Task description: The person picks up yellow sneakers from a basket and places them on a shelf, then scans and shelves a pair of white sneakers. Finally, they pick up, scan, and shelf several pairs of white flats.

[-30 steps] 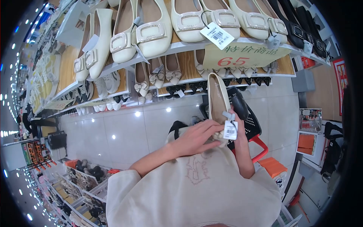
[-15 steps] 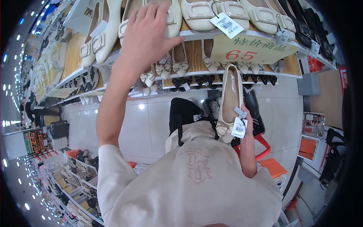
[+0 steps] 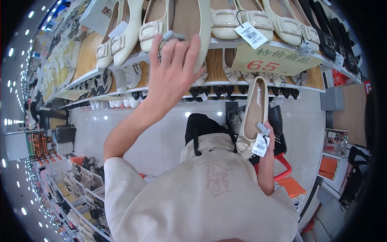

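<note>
My left hand (image 3: 173, 74) is closed around the toe end of a cream ballet flat (image 3: 189, 18) at the upper shelf edge. A grey security tag (image 3: 173, 36) shows above its fingers; the toe is hidden behind the hand. Lower on the right, my right hand (image 3: 270, 135) grips another cream ballet flat (image 3: 254, 107), which has a bow on its toe. From that shoe hang a grey security tag (image 3: 263, 129) and a white price tag (image 3: 260, 145). Its heel points up toward the shelves.
Cream buckled flats (image 3: 225, 24) line the upper shelf, with black shoes (image 3: 334, 44) at its right end. A yellow price sign (image 3: 278, 58) hangs from the edge. Bow flats fill the lower shelf. A black basket with a red handle (image 3: 284, 167) is beside my body.
My left hand has drawn back from the shelf and now holds a cream flat, raised from its place. The right hand still holds the bow flat, and the view has shifted slightly.
</note>
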Available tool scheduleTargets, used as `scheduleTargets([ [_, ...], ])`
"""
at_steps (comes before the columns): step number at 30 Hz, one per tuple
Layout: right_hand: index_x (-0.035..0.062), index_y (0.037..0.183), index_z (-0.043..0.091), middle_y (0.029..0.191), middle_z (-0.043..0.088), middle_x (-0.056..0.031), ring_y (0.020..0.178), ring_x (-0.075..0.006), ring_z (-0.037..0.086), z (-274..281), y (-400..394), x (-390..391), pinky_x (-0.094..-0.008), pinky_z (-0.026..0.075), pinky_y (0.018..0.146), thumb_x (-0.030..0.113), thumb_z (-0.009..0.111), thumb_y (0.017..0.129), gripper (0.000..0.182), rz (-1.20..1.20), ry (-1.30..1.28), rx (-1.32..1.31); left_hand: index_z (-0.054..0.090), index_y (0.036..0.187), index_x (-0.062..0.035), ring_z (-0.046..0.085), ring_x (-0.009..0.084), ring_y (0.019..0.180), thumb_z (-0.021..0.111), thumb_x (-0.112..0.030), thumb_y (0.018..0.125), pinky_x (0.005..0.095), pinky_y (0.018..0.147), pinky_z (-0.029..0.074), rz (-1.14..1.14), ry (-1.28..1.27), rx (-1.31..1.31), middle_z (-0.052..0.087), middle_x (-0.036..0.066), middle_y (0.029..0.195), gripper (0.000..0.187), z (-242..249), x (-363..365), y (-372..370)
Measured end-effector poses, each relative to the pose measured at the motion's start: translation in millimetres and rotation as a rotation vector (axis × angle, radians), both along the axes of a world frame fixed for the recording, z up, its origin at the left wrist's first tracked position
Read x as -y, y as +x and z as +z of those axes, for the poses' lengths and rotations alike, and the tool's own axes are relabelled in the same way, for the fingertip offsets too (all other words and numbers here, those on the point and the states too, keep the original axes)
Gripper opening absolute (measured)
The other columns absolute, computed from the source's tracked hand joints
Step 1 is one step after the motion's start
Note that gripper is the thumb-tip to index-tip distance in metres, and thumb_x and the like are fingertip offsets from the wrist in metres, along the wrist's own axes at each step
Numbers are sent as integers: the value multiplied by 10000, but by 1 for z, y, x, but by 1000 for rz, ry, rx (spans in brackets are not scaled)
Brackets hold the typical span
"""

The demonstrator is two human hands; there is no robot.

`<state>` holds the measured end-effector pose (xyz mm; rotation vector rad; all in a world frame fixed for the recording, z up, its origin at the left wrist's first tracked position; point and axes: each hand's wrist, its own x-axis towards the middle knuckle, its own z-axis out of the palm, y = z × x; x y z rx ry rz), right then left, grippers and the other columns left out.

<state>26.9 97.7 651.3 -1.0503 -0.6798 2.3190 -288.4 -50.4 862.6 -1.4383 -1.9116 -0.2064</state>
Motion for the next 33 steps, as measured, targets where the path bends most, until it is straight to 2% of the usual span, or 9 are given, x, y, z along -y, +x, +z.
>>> scheduleTargets([
  [4, -8, 1460, 437, 1312, 601, -247, 1171, -340, 640, 40, 2, 3, -463, 565, 967, 335, 652, 909, 683, 140, -269, -243, 527, 1365, -22, 500, 283, 1024, 909, -264, 634, 569, 1068, 360, -94, -16, 95, 546, 77, 1044, 860, 3, 24, 34],
  [6, -66, 1472, 382, 1333, 546, -333, 1163, -416, 629, 62, -13, -2, -503, 553, 978, 367, 650, 901, 765, 427, -494, -727, 530, 1351, -7, 499, 286, 984, 916, -264, 632, 563, 1039, 377, -110, -52, 157, 545, 86, 1025, 856, 7, 33, 49],
  [7, -126, 1296, 514, 993, 661, -340, 886, -382, 701, 97, -21, 9, -452, 622, 760, 430, 377, 1003, 644, 233, -407, -447, 538, 1332, 5, 502, 286, 937, 917, -280, 632, 558, 1007, 395, -126, -78, 194, 545, 90, 994, 846, 9, 39, 56],
  [10, -140, 1286, 499, 933, 647, -345, 808, -376, 692, 64, -23, 0, -421, 627, 661, 391, 356, 1006, 617, 213, -81, -308, 548, 1318, 7, 511, 287, 915, 911, -302, 633, 557, 994, 403, -127, -169, 239, 546, 87, 975, 835, 9, 48, 75],
  [14, -150, 1291, 482, 925, 633, -363, 748, -386, 686, 108, -43, 2, -400, 625, 573, 390, 373, 997, 624, 213, -334, -357, 588, 1257, 37, 529, 250, 907, 857, -339, 666, 547, 1026, 395, -109, -195, 175, 554, 78, 947, 751, 6, 48, 77],
  [24, -142, 1398, 392, 1057, 602, -399, 825, -405, 711, 60, -27, -3, -438, 645, 651, 477, 553, 925, 795, 322, -273, -503, 547, 1304, -15, 520, 345, 1028, 868, -401, 674, 469, 946, 431, -243, -102, 226, 544, 123, 1056, 805, 61, -6, -1],
  [26, -141, 1403, 388, 1081, 598, -399, 857, -410, 710, 60, -28, -2, -459, 646, 687, 481, 577, 915, 813, 363, -252, -558, 524, 1222, 58, 546, 304, 1040, 782, -630, 771, 423, 908, 457, -121, -214, 336, 561, 194, 1075, 862, 79, -21, -11],
  [27, -134, 1409, 389, 1102, 593, -398, 867, -406, 706, 62, -29, 0, -461, 642, 708, 494, 582, 912, 824, 326, -220, -526, 532, 1189, 74, 528, 299, 959, 790, -686, 714, 399, 882, 451, -186, -153, 297, 551, 190, 1032, 933, 78, -28, -18],
  [33, -104, 1431, 396, 1152, 599, -375, 860, -367, 690, 56, -22, -10, -410, 616, 721, 531, 574, 915, 838, 219, -186, -375, 547, 1128, 88, 523, 313, 989, 751, -716, 727, 414, 901, 452, -122, -236, 257, 548, 196, 1033, 922, 69, -40, -49],
])
